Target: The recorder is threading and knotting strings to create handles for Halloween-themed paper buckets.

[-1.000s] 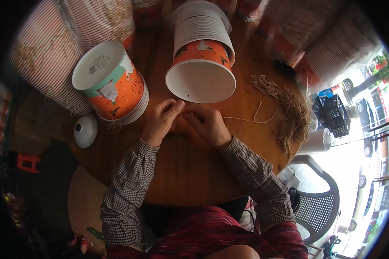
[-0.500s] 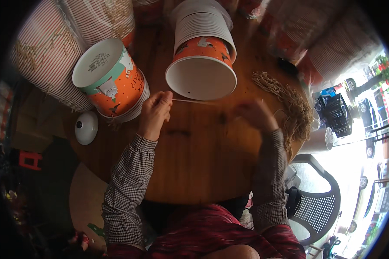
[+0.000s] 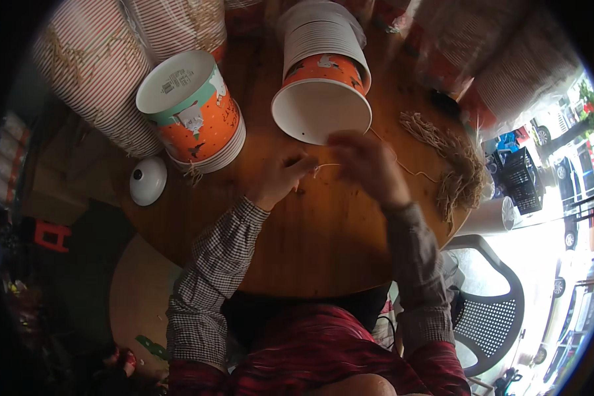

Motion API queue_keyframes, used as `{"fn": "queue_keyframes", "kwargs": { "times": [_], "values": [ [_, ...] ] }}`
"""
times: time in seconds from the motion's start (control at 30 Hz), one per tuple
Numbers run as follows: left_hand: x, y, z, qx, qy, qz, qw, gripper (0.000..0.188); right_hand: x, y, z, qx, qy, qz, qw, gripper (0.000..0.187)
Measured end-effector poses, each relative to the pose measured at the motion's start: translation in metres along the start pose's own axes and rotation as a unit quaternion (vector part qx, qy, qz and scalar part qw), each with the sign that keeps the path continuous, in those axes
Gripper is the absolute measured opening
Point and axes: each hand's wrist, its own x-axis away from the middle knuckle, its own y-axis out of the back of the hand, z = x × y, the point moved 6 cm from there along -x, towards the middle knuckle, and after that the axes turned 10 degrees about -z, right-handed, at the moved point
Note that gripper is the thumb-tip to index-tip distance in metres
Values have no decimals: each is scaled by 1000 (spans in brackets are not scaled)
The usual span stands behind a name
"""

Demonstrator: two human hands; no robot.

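Observation:
Above the wooden table, my left hand [image 3: 281,175] is closed on a thin pale string [image 3: 329,165], with a short end showing at its fingertips. That string runs across to my right hand [image 3: 371,166], whose fingers are smeared by motion; I cannot tell how they grip. Just beyond the hands, a stack of paper buckets [image 3: 321,112] lies on its side, its white open mouth toward me. Its front bucket is orange with printed figures. A loose strand [image 3: 412,171] trails over the tabletop right of my right hand, near a bundle of tan strings [image 3: 459,175].
Left on the round table [image 3: 336,254] stand another orange bucket stack [image 3: 201,129] and a white lid with a black knob [image 3: 148,181]. Tall wrapped bucket stacks [image 3: 96,72] line the far left; more wrapped buckets [image 3: 525,92] sit far right. A grey chair [image 3: 485,317] is at the right.
My left hand has moved right and nearer me with the string. My right hand has come in toward it, shortening the span between them. The view has shifted slightly.

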Motion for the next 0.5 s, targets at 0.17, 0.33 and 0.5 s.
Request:
{"fn": "queue_keyframes", "kwargs": {
  "times": [0.17, 0.33, 0.5],
  "values": [
    [-6, 5, -2, -1, -101, -74, 992, 23, -12, -47, -36, -131, -27, 106, 985, 35],
    [-15, 15, 4, -102, -166, -60, 979, 28, -13, -37, -58, 1, 53, 31, 998, 20],
    [-6, 27, -4, 29, -35, -121, 992, 38, -9, -29, -46, -64, -5, -18, 998, 12]
  ]
}}
